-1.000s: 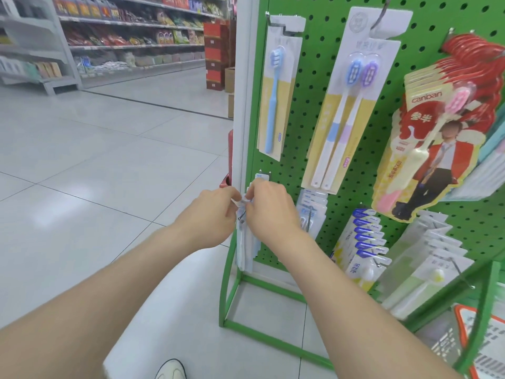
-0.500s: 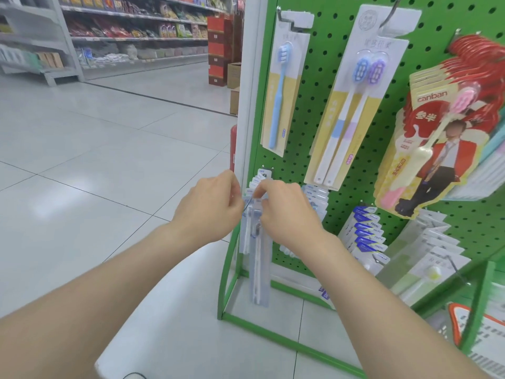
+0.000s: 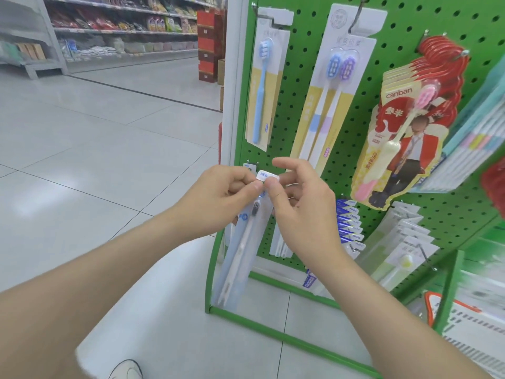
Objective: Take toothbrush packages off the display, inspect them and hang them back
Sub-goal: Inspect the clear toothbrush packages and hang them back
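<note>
1. Pinching the white hang tab (image 3: 268, 176) from both sides, the left hand (image 3: 218, 192) and the right hand (image 3: 300, 212) are each closing thumb and forefinger on it, with the thumbs almost touching. The right hand's remaining fingers are spreading loosely above.
2. The clear toothbrush package (image 3: 240, 242) is dangling from that tab, slanting down to the left. It is hanging just in front of the near left corner of the green pegboard (image 3: 404, 17) and, as far as I can judge, is free of any hook.
3. The inspection is going best while the grip is staying on the tab alone. That way the clear front is facing the eyes and nothing is covering the brush inside.
4. Just beyond the hands, a small tag (image 3: 249, 166) is showing against the board, probably where the package belongs. The hook itself is too small to make out, so rehanging is likely calling for lining up the tab's hole slowly.
5. Farther up, the blue single pack (image 3: 262, 86) and the twin pack (image 3: 333, 86) are hanging well clear of the hands.
</note>
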